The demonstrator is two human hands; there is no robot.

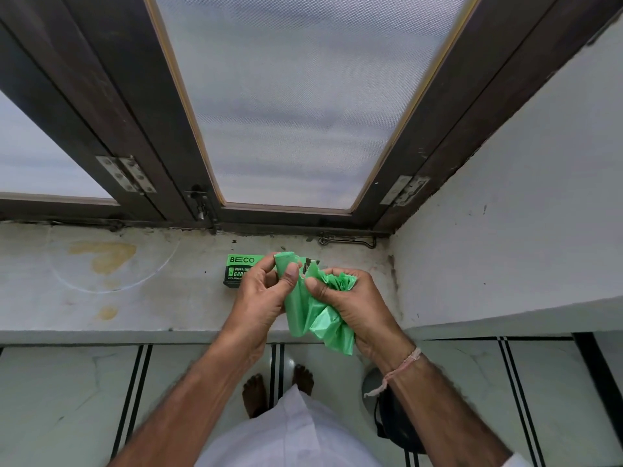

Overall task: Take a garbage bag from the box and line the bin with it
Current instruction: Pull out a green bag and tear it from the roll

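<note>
- While the box [240, 269] lies flat on the window ledge [141, 298], near its back edge and just behind the hands, the green garbage bag [312, 315] is already out of it, held in the air above the ledge's front edge.
- The left hand [259, 298] pinches the still-rolled upper end between thumb and fingers; the right hand [350, 301] clutches the loosened, crumpled part.
- The bag's long axis runs roughly from the box toward the person, so my guess is that the next pull goes sideways, hands apart, to open it.
- Both hands sit equally close to the bag; the right is nearer the bin [397, 419].
- That bin stands on the floor [67, 399], below the ledge by the right forearm; its inside is too hidden to judge.
</note>
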